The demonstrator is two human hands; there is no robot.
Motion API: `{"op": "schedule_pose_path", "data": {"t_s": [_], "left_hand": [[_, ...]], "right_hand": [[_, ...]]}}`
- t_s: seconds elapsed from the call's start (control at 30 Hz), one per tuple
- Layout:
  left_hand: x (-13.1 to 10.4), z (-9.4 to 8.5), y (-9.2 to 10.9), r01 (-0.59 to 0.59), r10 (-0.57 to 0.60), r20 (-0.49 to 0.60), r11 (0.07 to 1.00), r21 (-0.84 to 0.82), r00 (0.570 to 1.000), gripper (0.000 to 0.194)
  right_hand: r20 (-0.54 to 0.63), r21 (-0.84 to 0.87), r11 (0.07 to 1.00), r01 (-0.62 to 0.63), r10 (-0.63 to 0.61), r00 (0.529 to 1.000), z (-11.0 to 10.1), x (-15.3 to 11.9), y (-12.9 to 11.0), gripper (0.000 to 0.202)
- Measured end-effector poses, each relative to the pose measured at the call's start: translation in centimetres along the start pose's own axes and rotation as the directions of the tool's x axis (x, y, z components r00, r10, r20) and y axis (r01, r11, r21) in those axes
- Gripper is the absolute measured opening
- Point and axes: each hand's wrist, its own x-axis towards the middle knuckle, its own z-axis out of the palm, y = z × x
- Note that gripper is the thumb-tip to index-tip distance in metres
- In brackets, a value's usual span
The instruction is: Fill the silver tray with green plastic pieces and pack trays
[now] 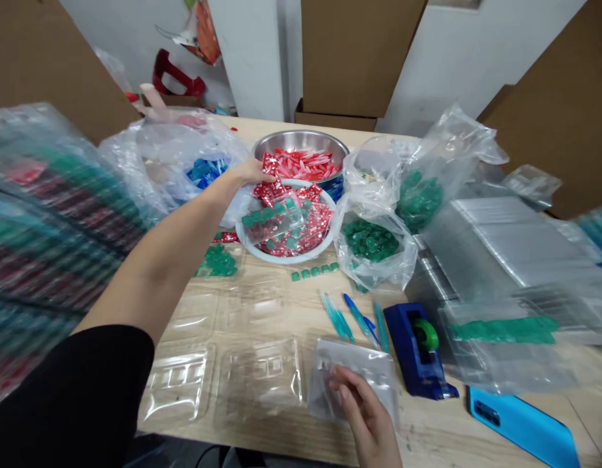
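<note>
My left hand [252, 172] reaches across to the far side of the table, its fingers closed on a red packet with white print [270, 165] above a light-coloured bowl [247, 242]. More such red packets [318, 221] fill that bowl, and a clear plastic tray with green pieces [272, 216] lies on top of them. Near the front edge, my right hand [364, 413] is loosely curled, with thumb and fingers apart and nothing visible in it. It rests over a stack of clear plastic sheets [379, 370]. Clear blister trays [262, 374] lie to its left.
A steel bowl of red and pink pieces [305, 162] stands behind. Bags of green pieces [372, 239] sit to the right. Blue pens [357, 315], a blue tape dispenser [408, 351] and a blue phone [525, 426] lie at right. Blurred stacked packs [52, 247] rise at left.
</note>
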Motion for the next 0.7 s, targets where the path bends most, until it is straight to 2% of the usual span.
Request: {"op": "schedule_pose_path", "data": {"t_s": [0.1, 0.2, 0.3, 0.37, 0.43, 0.5, 0.6, 0.67, 0.7], "left_hand": [[-0.7, -0.8, 0.6, -0.066, 0.05, -0.091, 0.982, -0.177, 0.995, 0.014], [-1.9, -2.3, 1.8, -0.183, 0.119, -0.205, 0.926, -0.33, 0.971, 0.003], [-4.7, -3.7, 3.0, -0.298, 0.192, -0.271, 0.849, -0.436, 0.943, 0.005], [-7.9, -3.7, 3.6, -0.347, 0.271, -0.218, 0.752, -0.56, 0.938, 0.01], [-11.9, -2.6, 3.9, -0.315, 0.349, -0.09, 0.666, -0.676, 0.933, 0.016], [-16.3, -0.6, 3.9, -0.211, 0.349, 0.072, 0.705, -0.677, 0.934, 0.027], [-22.2, 2.4, 3.6, -0.183, 0.412, 0.25, 0.764, -0.619, 0.876, 0.035], [-25.0, 4.0, 3.4, -0.191, 0.429, 0.3, 0.789, -0.584, 0.852, 0.035], [-26.1, 4.5, 3.3, -0.196, 0.424, 0.295, 0.795, -0.574, 0.856, 0.033]], "right_hand": [[0.0, -0.021, 0.999, 0.025, -0.025, 1.0, 0.3, 0.1, -0.6, 0.034], [0.008, -0.052, 0.996, 0.07, -0.07, 0.998, 0.0, 0.4, -1.8, 0.031], [0.01, -0.026, 0.991, 0.131, -0.131, 0.991, -0.2, 1.4, -3.6, 0.029], [-0.005, 0.04, 0.984, 0.174, -0.174, 0.985, 0.3, 2.3, -5.1, 0.028], [-0.005, 0.158, 0.964, 0.215, -0.217, 0.976, 1.6, 3.4, -6.8, 0.031], [0.005, 0.323, 0.908, 0.266, -0.283, 0.959, 3.2, 4.4, -8.4, 0.039], [0.087, 0.509, 0.825, 0.245, -0.332, 0.939, 5.4, 5.2, -10.0, 0.057], [0.152, 0.566, 0.81, 0.156, -0.289, 0.945, 6.3, 5.1, -10.3, 0.055], [0.171, 0.581, 0.806, 0.108, -0.251, 0.953, 6.5, 5.0, -10.3, 0.05]]}}
